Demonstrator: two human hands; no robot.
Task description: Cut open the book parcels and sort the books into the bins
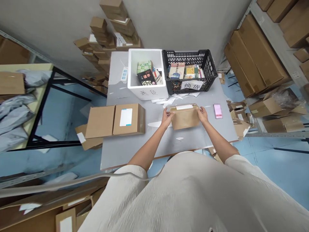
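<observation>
Between my two hands is a small brown cardboard box (185, 120) with a white label along its far edge. My left hand (167, 118) grips its left end, thumb toward the top. On the opposite end, my right hand (202, 114) is closed on the box's far right corner. Just beyond the box, white paper scraps (169, 101) lie on the grey table (156, 145). Further back stand a white foam bin (146, 91) with books inside and a black plastic crate (210, 75), also holding books.
Two larger cardboard boxes (101, 120) sit at the table's left, one with a white label. A pink-screened phone (218, 111) lies on the right. A power strip (124, 74) is by the foam bin. Shelves with cartons (256, 58) flank the right; a cable (72, 184) crosses the lower left.
</observation>
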